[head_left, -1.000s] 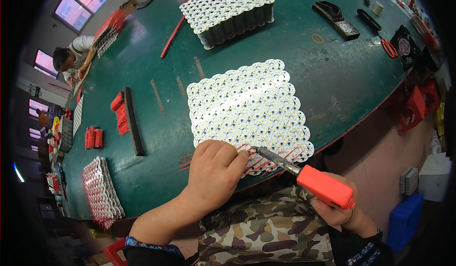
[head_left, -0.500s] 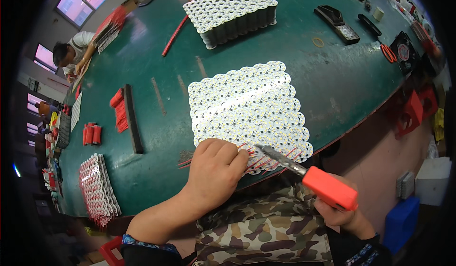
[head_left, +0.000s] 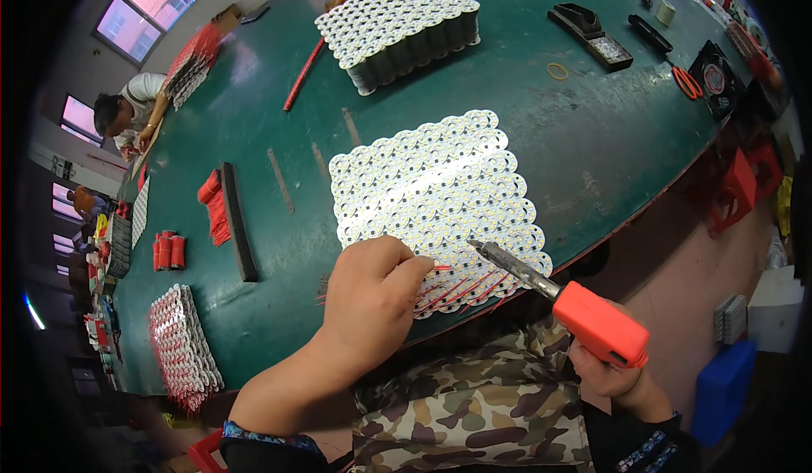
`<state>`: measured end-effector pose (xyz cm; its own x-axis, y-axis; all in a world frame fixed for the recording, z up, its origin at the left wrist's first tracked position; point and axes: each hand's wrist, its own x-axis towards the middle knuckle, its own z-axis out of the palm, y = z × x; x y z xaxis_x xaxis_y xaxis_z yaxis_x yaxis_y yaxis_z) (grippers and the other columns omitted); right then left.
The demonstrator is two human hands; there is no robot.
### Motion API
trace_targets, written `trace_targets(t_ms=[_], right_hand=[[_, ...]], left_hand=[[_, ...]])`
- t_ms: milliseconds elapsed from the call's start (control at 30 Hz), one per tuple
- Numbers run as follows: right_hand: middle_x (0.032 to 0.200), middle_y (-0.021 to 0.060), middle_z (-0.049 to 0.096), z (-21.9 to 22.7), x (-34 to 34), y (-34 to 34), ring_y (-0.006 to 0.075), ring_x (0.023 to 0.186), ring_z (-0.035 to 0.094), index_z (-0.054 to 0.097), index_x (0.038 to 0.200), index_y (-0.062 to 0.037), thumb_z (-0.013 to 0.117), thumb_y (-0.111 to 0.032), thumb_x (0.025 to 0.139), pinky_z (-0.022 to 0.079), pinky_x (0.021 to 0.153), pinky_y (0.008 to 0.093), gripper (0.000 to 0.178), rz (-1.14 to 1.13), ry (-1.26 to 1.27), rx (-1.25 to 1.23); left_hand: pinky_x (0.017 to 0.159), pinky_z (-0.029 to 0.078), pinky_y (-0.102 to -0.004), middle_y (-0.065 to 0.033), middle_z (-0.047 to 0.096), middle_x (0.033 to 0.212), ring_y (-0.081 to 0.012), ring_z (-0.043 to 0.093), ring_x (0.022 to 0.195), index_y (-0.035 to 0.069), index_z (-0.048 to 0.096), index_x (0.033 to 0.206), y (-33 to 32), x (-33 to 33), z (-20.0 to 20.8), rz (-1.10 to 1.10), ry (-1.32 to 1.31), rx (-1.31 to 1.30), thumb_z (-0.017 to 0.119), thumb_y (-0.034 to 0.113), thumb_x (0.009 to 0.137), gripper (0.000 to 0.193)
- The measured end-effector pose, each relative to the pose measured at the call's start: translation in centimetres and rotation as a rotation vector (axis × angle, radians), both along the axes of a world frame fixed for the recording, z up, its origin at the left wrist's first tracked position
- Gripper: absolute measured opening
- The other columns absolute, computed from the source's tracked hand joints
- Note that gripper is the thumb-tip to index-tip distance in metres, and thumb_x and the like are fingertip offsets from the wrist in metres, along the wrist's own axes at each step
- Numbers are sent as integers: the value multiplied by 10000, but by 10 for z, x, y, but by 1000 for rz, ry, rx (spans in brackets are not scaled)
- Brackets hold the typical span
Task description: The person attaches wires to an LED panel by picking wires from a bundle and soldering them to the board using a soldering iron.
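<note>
A sheet of round white LED circuit boards (head_left: 427,185) lies on the green table in front of me. Short red wires (head_left: 461,289) stick out along its near rows. My left hand (head_left: 368,304) is closed over the sheet's near left part, pinching a red wire (head_left: 442,267) whose end pokes out past the fingertips. In my right hand (head_left: 605,377) is a soldering iron (head_left: 599,325) with a red gun-shaped handle. Its dark tip hangs over the boards, right of the pinched wire; the frame does not settle whether it touches them.
A tall stack of white board sheets (head_left: 406,29) stands at the far side. To the left are a dark bar (head_left: 238,224), red wire bundles (head_left: 169,251) and a wired stack (head_left: 182,346). Scissors (head_left: 687,82) lie far right. Another person (head_left: 131,109) works at far left.
The soldering iron's tip has shifted slightly right and up, away from the left fingers. My left hand has moved a little left, still pinching. The whole view has shifted slightly.
</note>
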<state>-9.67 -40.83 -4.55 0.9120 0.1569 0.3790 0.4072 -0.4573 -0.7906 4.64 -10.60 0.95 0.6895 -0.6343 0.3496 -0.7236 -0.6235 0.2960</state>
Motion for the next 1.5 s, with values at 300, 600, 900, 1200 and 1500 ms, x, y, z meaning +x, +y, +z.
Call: trace_targets(t_ms=[300,600,900,1200,1500], right_hand=[[1115,166,716,-7,1,-2,277,775,741,586,1269,57,769,-64,785,597,683,360,532,-18,-24,30],[1080,166,725,-4,1,-3,275,757,739,585,1272,58,766,-48,788,596,678,360,527,-9,-3,29],[982,164,756,-4,5,4,295,798,769,597,1271,65,809,-48,776,613,718,374,550,-9,48,84],[1004,181,755,-2,6,7,299,813,772,604,1262,62,831,-49,757,614,724,373,564,23,111,94],[994,188,744,-2,4,9,318,777,757,610,1258,48,835,-31,742,604,684,372,569,6,37,76]], left_hand=[[678,475,-417,-62,632,835,-285,626,769,74,725,988,-9,13,12,-4,-124,-171,712,15,758,238],[723,464,-423,-51,642,848,-299,623,804,83,726,983,-6,7,-8,-55,-43,24,742,0,717,278],[755,478,-430,-49,634,847,-281,631,829,87,731,996,-12,6,-14,-57,-42,66,730,6,715,292],[763,473,-435,-55,618,830,-287,622,820,82,730,990,-15,5,-11,-45,-21,107,711,12,719,280],[755,473,-438,-58,608,808,-290,615,799,75,736,963,-19,5,-7,-33,-21,146,705,16,731,242]])
